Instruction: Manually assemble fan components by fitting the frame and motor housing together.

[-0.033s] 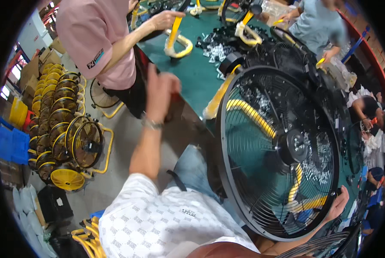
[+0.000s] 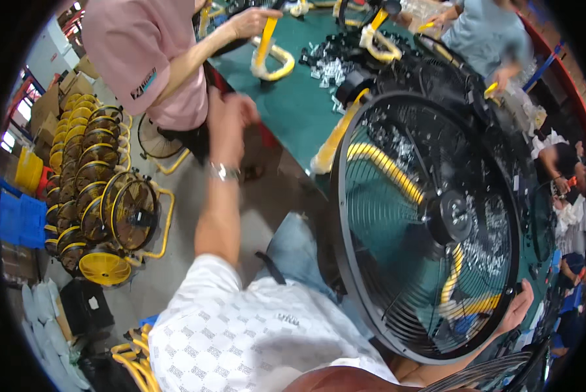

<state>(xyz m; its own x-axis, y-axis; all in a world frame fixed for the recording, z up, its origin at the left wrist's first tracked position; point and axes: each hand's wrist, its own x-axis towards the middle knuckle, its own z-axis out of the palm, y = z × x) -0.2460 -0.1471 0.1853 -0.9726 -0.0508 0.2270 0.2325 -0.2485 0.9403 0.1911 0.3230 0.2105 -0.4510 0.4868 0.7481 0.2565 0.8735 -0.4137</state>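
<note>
A large round black fan (image 2: 459,219) with a wire grille stands tilted at the edge of the green table. My right hand (image 2: 516,306) grips its outer rim at the lower right. Through the grille show yellow tube parts and loose metal pieces on the table. My left hand (image 2: 231,117) is raised off the table's left edge, apart from the fan. Motion blurs its fingers, and I cannot make out anything in them. A yellow bar (image 2: 335,140), partly wrapped in clear film, lies beside the fan's left rim.
A person in pink (image 2: 142,59) stands at the left, one hand on a yellow bent stand (image 2: 273,64). Another person in light blue (image 2: 485,39) works across the green table (image 2: 250,62). Stacked yellow-rimmed fans (image 2: 97,163) fill the left floor, near a blue crate (image 2: 19,219).
My left hand has moved a little left and down in the view. The fan and my right hand on its rim have shifted very slightly.
</note>
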